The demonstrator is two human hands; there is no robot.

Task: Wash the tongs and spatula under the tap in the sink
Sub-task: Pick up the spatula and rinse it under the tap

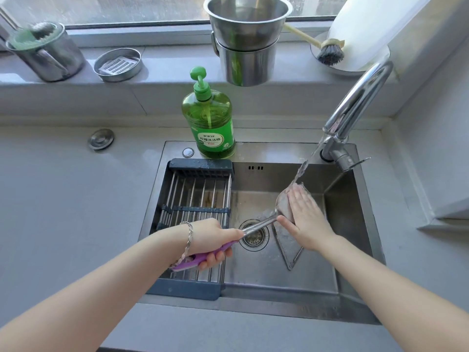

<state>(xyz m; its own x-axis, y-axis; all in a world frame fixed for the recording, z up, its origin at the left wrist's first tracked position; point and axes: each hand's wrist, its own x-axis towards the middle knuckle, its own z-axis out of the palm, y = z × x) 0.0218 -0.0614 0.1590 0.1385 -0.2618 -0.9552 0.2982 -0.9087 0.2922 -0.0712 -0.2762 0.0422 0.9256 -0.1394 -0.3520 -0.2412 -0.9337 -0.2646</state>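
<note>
A spatula (259, 225) with a purple handle and a metal shaft stretches across the sink (342, 199). My left hand (213, 237) grips the purple handle over the rack. The metal blade sits under the running water (304, 166) from the tap (355, 105). My right hand (304, 217) lies flat over the blade, thumb at its neck, and hides most of it. The metal tongs (289, 252) lie spread in a V on the sink floor, just right of the drain (253, 236) and below my right hand.
A dark drying rack (195, 199) spans the sink's left half. A green dish-soap bottle (210, 123) stands on the back rim. On the sill are two stacked steel pots (246, 41), a dish brush (327, 52), a paper roll (368, 26), a steel cup (45, 52) and a small tin (118, 64).
</note>
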